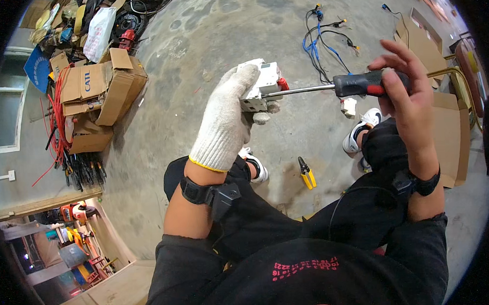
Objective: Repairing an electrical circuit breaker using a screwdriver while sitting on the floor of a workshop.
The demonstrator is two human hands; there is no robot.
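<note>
My left hand (219,118), in a white knit glove with a yellow hem, holds up a white circuit breaker (268,74) with a red lever. Gloved fingers wrap its left side and underside, hiding part of it. In my bare right hand (415,104) is a screwdriver (356,85) with a black and red handle. The thumb presses the handle's near side while the other fingers are partly raised. Its metal shaft points left, with the tip at the breaker's lower right face; whether it sits in a screw I cannot tell.
Yellow-handled cutting pliers (307,174) lie on the concrete floor between my feet. Blue and black cables (319,45) are spread farther off, near a small white block (349,107). Cardboard boxes (86,88) and red wire (61,111) stand left; an open carton (450,135) is right.
</note>
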